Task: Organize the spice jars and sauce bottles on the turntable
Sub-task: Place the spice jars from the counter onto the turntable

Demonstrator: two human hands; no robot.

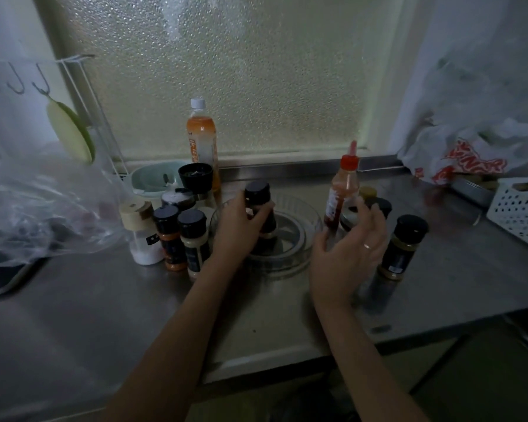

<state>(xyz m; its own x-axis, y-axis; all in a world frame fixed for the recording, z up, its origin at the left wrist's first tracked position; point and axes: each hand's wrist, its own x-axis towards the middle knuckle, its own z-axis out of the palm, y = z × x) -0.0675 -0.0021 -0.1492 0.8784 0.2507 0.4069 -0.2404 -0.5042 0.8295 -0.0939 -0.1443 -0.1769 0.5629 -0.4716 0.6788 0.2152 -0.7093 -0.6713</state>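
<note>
A clear round turntable [287, 266] sits on the steel counter. My left hand [241, 223] grips a black-capped spice jar [257, 191] that stands upright on the turntable's middle. My right hand [348, 254] curls around the lower part of a red-capped sauce bottle [343, 184] at the turntable's right rim; the bottle's base is hidden by my fingers. Two black-capped jars [168, 236] [194, 239] and a wooden-lidded white jar [141, 233] stand to the left. Another black-capped jar [404, 245] stands to the right.
An orange drink bottle [201, 141], a black-topped grinder [195, 175] and a mint bowl [153, 178] stand behind the left jars. A clear plastic bag [43, 208] lies far left. A white basket [521, 208] and a printed bag [470, 153] are far right.
</note>
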